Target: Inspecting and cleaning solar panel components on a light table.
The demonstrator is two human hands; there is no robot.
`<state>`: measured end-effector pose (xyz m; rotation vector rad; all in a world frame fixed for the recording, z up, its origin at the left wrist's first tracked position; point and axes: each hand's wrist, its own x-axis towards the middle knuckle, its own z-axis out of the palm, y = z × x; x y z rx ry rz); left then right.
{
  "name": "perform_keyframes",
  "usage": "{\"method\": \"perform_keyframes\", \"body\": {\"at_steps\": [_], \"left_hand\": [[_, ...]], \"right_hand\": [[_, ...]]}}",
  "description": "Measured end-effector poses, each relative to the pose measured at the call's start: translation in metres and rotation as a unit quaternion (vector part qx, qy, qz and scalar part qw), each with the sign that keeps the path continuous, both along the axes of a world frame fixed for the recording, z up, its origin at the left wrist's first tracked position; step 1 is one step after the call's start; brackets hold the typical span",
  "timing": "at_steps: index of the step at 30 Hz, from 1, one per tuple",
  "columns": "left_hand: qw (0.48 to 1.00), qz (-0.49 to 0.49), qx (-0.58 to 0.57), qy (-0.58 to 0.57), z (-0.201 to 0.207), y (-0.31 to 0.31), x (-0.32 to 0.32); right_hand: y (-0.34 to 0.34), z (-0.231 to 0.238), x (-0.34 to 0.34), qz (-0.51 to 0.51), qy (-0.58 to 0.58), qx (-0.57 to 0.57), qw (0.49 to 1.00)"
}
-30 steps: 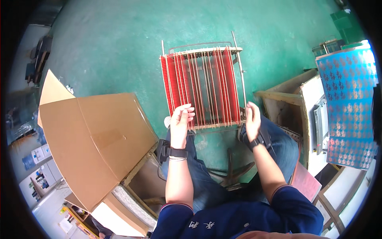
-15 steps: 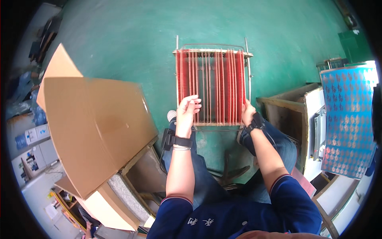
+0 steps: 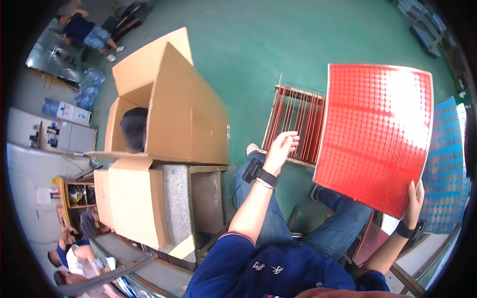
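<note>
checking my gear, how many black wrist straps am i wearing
2: a left strap just behind the left hand, and a right strap just behind the right hand, which holds the red sheet. No others show.

The green floor (image 3: 248, 49) carries a rack (image 3: 270, 119), in which thin red panels (image 3: 300, 119) stand side by side on edge. A shoe (image 3: 252, 148) rests just beside the rack. At left, an open cardboard box (image 3: 194, 114) sits on a hollow stand (image 3: 207, 198). At right lies a blue patterned sheet (image 3: 444, 188), its support mostly hidden.
</note>
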<state>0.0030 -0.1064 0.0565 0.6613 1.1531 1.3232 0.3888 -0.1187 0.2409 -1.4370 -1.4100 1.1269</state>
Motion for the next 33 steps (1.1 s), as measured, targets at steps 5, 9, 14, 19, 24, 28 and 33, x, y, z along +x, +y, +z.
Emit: {"method": "perform_keyframes", "body": {"at_steps": [5,9,14,19,24,28,33], "left_hand": [[0.952,-0.105,0.072,-0.278,0.088,-0.055,0.002],[0.979,-0.036,0.116,-0.166,0.119,-0.094,0.027],[0.984,0.002,0.124,-0.131,0.144,-0.132,0.029],[0.980,0.004,0.149,-0.129,0.151,-0.144,0.029],[0.974,0.038,0.146,-0.168,0.156,-0.152,0.028],[0.976,0.018,0.133,-0.172,0.156,-0.150,0.033],[0.978,0.016,0.129,-0.166,0.151,-0.154,0.034]], "right_hand": [[-0.050,-0.030,0.012,0.030,0.180,0.010,0.983],[-0.073,-0.053,0.007,0.060,0.203,-0.011,0.977],[-0.083,-0.057,-0.011,0.074,0.280,-0.003,0.957],[-0.096,-0.042,-0.024,0.074,0.301,0.028,0.950],[-0.097,-0.043,-0.031,0.069,0.305,0.040,0.949],[-0.105,-0.043,-0.021,0.065,0.320,0.006,0.945],[-0.110,-0.059,-0.014,0.034,0.340,0.013,0.940]]}}
